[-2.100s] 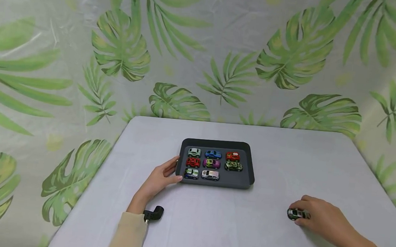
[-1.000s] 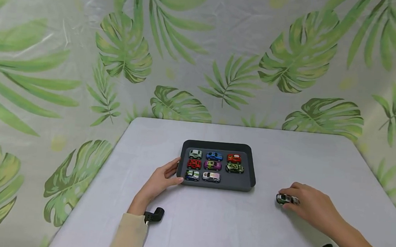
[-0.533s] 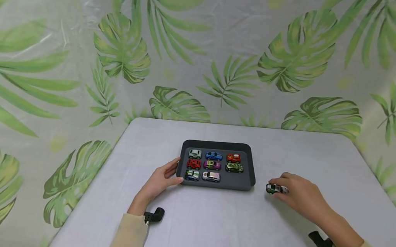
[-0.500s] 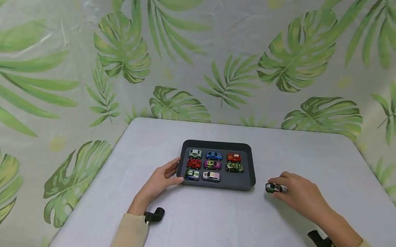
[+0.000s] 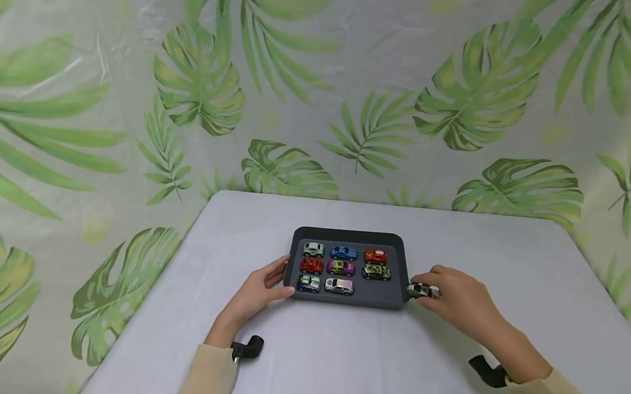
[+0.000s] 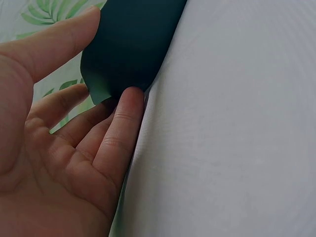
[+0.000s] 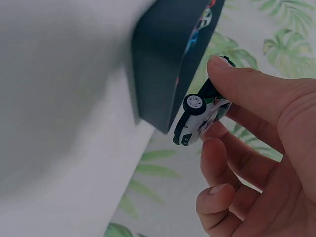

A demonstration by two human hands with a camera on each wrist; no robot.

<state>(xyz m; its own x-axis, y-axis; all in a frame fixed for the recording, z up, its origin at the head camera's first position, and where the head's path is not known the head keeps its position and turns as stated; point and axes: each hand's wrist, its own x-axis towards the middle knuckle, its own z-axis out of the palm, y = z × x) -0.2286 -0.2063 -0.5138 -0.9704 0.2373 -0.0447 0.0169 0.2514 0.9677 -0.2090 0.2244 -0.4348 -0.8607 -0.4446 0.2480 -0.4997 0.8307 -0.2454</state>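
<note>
A dark grey tray (image 5: 363, 300) on the white table holds several toy cars in rows, among them a blue car (image 5: 344, 253), a purple car (image 5: 341, 267) and a silver car (image 5: 339, 286). The left hand (image 5: 255, 291) holds the tray by its left end, thumb near the front corner and fingers along the side. In the left wrist view, thumb and fingertips touch the tray (image 6: 133, 44). Just outside the tray's right end, the right hand (image 5: 460, 298) pinches a white, green and black toy car (image 7: 202, 118) between thumb and fingers, raised off the table.
The white-covered table (image 5: 325, 358) reaches back to a hanging leaf-print sheet (image 5: 301, 97). Within the tray, the front right corner of the floor (image 5: 377, 293) is bare beside the silver car. Black cameras sit on both wrists.
The right hand has carried the toy car leftward and away from the body, from the table's right side to the tray's right end. The left hand keeps its place on the tray.
</note>
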